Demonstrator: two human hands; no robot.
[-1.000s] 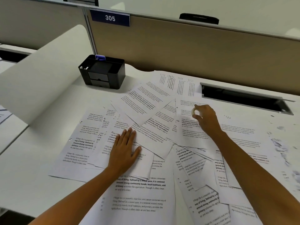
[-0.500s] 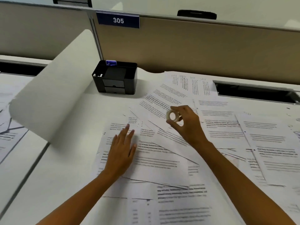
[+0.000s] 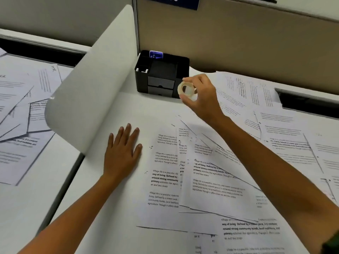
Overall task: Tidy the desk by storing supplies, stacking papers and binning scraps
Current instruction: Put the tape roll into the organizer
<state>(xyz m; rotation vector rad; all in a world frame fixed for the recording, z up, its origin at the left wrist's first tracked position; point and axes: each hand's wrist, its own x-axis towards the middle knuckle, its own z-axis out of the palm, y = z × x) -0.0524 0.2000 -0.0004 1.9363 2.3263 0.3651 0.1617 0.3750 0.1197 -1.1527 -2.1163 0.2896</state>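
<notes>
My right hand (image 3: 203, 96) pinches a small roll of clear tape (image 3: 187, 91) and holds it in the air, right beside the front right corner of the black desk organizer (image 3: 161, 74). The organizer stands against the partition, with a blue item (image 3: 156, 55) and small white pieces in its top compartments. My left hand (image 3: 122, 153) lies flat with straight fingers on the white desk, at the left edge of the printed sheets (image 3: 211, 176) scattered over the desk.
A rounded white side divider (image 3: 88, 99) rises to the left, with more papers (image 3: 22, 121) on the neighbouring desk beyond it. A tan partition (image 3: 238, 43) closes the back. A dark cable slot (image 3: 310, 105) opens at the back right.
My right hand lifted the tape roll off the papers and carried it left and back to the organizer. My left hand slid to the left edge of the papers. The view shifted left.
</notes>
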